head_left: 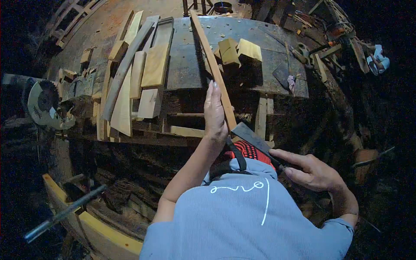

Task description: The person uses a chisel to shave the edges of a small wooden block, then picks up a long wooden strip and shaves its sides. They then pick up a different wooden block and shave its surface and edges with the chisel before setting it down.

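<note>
A long, narrow wooden strip [212, 65] slants from the far edge of the bench down to the person's waist. My left hand [215, 110] holds it near its lower end, palm and straight fingers along its left side, thumb hidden. A flat grey metal blade [250, 136] touches or overlaps the strip's near end. My right hand [310, 171] grips this tool at its dark lower end, index finger stretched toward the blade and thumb below. Red and black patterned cloth [247, 150] shows under the blade.
Wooden blocks [229, 51] stand on the metal-topped bench [186, 56], right of the strip. Several boards [154, 65] lie at the left, beside a circular saw blade [43, 96]. Hand tools [299, 54] lie at the right. Another person [378, 60] is at the far right.
</note>
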